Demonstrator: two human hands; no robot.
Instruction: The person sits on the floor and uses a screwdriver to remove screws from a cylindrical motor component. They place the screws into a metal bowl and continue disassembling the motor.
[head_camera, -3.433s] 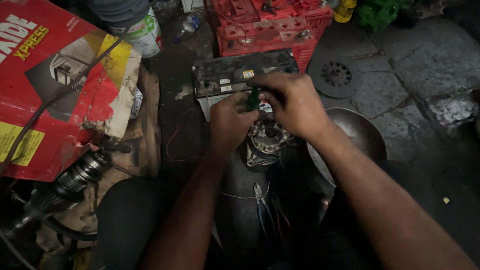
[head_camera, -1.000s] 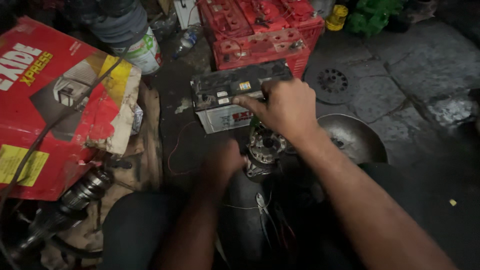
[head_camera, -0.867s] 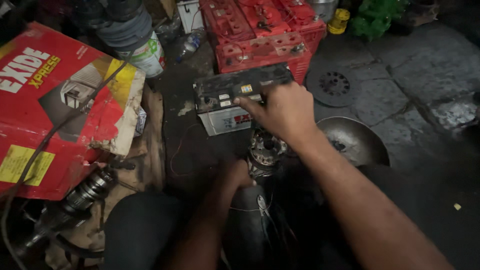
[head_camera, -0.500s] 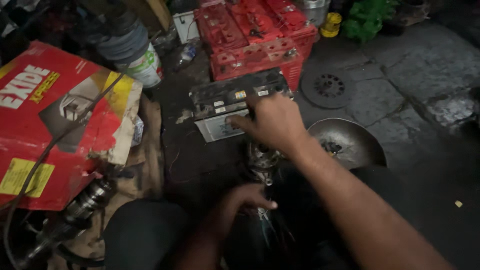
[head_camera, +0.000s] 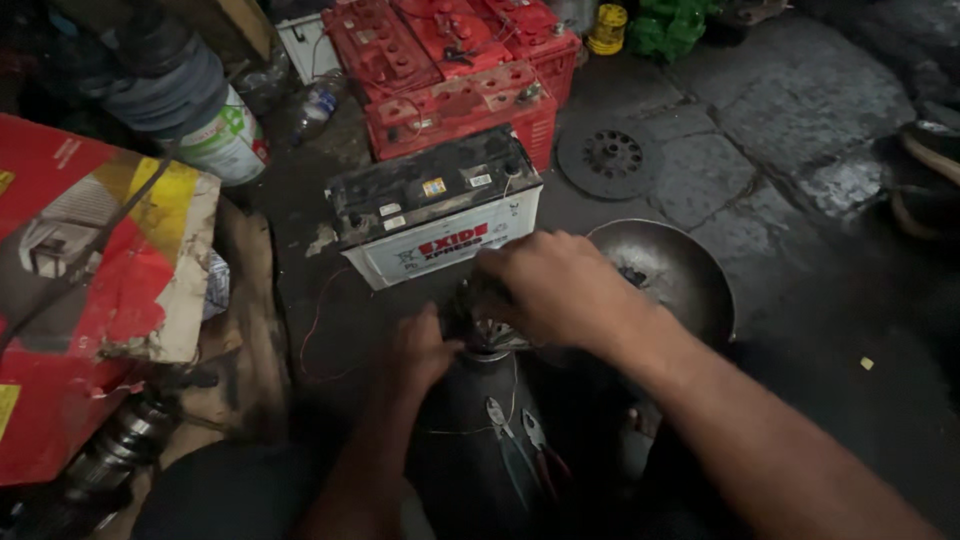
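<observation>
Gripping the motor part (head_camera: 487, 335) — right hand (head_camera: 555, 290) atop, left hand (head_camera: 425, 350) closed alongside.

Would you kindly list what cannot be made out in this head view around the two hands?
- The metal part: mostly covered by the right hand.
- Right fingers: curled under, grip unclear.
- Left hand: dim, contact unclear.
- Pliers: handles lost in shadow.
- Red carton: cut by the left edge.

One view only, from the person's head, tilted steeply down and forward; close over the left hand (head_camera: 420, 352) and right hand (head_camera: 555, 290) at frame centre; beyond them the stone floor (head_camera: 740, 150) recedes toward the upper edge; forearms enter from below.
</observation>
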